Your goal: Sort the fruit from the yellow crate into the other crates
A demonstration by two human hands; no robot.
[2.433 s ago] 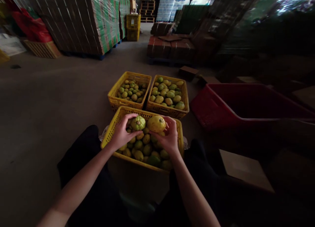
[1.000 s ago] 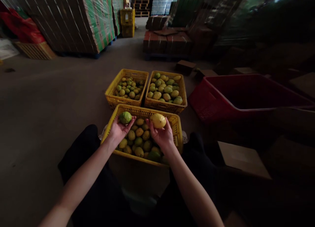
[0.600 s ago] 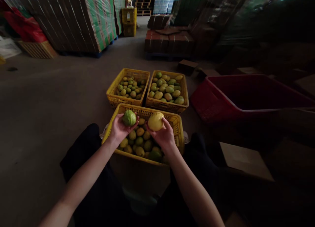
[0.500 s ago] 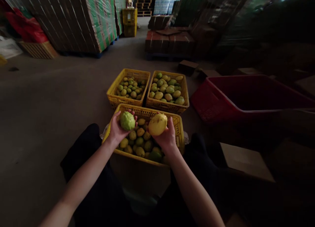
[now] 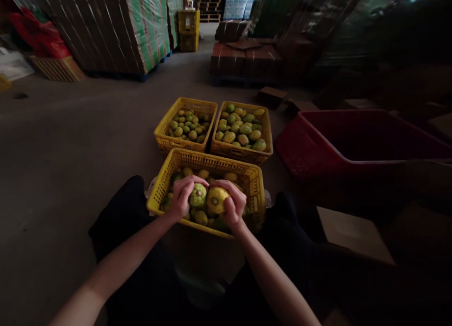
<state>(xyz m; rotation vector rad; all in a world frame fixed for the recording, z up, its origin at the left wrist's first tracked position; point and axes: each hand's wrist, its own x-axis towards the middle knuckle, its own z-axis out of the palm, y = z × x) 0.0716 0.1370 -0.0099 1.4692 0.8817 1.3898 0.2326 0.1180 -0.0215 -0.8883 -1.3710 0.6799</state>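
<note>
My left hand (image 5: 184,194) is wrapped round a green, bumpy citrus fruit (image 5: 198,195), its stem end facing me. In my right hand (image 5: 231,201) is a yellow citrus fruit (image 5: 216,200), also with its stem end toward me. The two fruits are side by side, almost touching, over the near yellow crate (image 5: 254,175). Several green and yellow fruits (image 5: 201,217) lie in that crate below my hands, which hide some of them.
Beyond it stand a left yellow crate (image 5: 162,130) of smaller fruits and a right yellow crate (image 5: 270,133) of larger ones. A red tub (image 5: 307,147) is at the right, with a cardboard piece (image 5: 355,234) nearer me. Wrapped stacks (image 5: 148,29) rise behind.
Both hands have moved closer together and lower over the near crate. They have turned from palms up to gripping from above and the sides, and the fruits now show their stem ends.
</note>
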